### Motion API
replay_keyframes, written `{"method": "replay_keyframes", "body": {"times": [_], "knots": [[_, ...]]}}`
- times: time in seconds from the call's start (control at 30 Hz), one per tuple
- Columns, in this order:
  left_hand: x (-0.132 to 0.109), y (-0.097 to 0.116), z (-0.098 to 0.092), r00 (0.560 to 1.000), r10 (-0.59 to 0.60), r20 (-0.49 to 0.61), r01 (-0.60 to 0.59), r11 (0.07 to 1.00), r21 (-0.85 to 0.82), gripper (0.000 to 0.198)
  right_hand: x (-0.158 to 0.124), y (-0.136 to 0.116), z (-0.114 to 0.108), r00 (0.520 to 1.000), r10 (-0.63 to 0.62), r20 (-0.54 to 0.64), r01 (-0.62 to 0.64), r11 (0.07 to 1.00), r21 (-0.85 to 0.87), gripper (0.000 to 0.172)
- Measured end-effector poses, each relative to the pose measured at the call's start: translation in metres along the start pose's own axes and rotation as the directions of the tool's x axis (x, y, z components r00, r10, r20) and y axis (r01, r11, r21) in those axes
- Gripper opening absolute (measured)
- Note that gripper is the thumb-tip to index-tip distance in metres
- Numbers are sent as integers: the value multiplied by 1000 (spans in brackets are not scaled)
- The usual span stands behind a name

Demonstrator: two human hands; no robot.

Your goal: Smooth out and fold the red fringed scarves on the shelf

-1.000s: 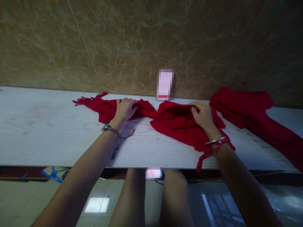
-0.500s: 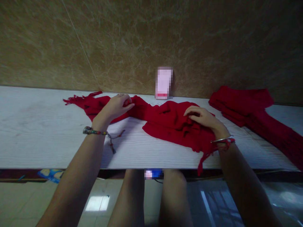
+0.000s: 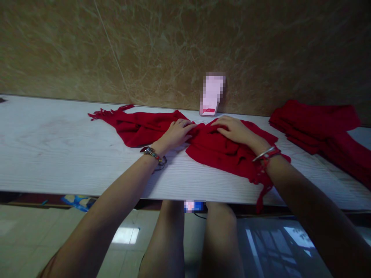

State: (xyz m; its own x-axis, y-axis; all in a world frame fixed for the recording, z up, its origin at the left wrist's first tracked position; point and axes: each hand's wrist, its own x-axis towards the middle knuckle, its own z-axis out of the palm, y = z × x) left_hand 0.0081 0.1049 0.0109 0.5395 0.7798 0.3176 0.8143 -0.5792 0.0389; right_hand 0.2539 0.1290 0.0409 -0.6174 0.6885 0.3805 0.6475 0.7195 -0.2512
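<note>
A red fringed scarf (image 3: 142,129) lies rumpled across the white tabletop, narrow and bunched near its middle, with tassels at the left end and more hanging over the front edge at right. My left hand (image 3: 178,134) rests on its bunched middle, fingers stretched to the right. On the wider right part lies my right hand (image 3: 234,130), its fingers apart and slightly bent against the cloth. Both palms face down, and the fingertips are partly hidden in the folds. Beaded and metal bracelets circle my wrists.
A second red cloth (image 3: 315,121), folded, lies at the right of the white table (image 3: 58,150). A phone (image 3: 213,94), blurred out, leans on the brown marbled wall (image 3: 162,46) behind. Below the front edge, a blue patterned item (image 3: 75,201) shows at left.
My left hand has moved right along the scarf to its middle, closer to my right hand. My right hand has shifted slightly inward. The left part of the scarf lies flatter and wider. The view has shifted.
</note>
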Motion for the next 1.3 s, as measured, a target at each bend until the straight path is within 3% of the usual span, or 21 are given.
{"method": "replay_keyframes", "body": {"times": [0.07, 0.17, 0.37, 0.57, 0.77, 0.87, 0.97, 1.13, 1.3], "knots": [[-1, 1, -1, 999, -30, 23, 30, 999, 11, 44, 15, -5, 10, 994, -31, 109, 42, 995, -96, 30], [-1, 2, -5, 998, -42, 53, 41, 999, 28, 37, 27, -10, 24, 979, 42, 198, -10, 987, -159, 32], [1, 4, -15, 1000, 3, -9, -2, 999, 45, 23, 21, -15, 29, 975, 198, 101, -171, 959, -228, 30], [-2, -3, -17, 992, 121, -18, -121, 992, 42, 19, 13, -24, 28, 943, 243, 225, -199, 959, -202, 30], [-6, -7, -28, 991, 90, 100, -95, 994, 56, 21, 13, -22, 33, 965, 227, 132, -197, 958, -210, 25], [-7, -4, -34, 976, 72, 204, -89, 993, 72, 22, 13, -18, 38, 985, 155, 72, -144, 979, -144, 29], [-8, 1, -38, 961, 74, 268, -101, 991, 87, 22, 14, -15, 43, 983, 167, 76, -161, 984, -75, 33], [-8, 6, -40, 949, 70, 308, -103, 991, 92, 20, 19, -12, 48, 980, 196, 44, -192, 978, -79, 35], [-7, 5, -38, 950, 72, 304, -100, 992, 79, 20, 24, -11, 50, 972, 197, 127, -174, 969, -173, 26]]}}
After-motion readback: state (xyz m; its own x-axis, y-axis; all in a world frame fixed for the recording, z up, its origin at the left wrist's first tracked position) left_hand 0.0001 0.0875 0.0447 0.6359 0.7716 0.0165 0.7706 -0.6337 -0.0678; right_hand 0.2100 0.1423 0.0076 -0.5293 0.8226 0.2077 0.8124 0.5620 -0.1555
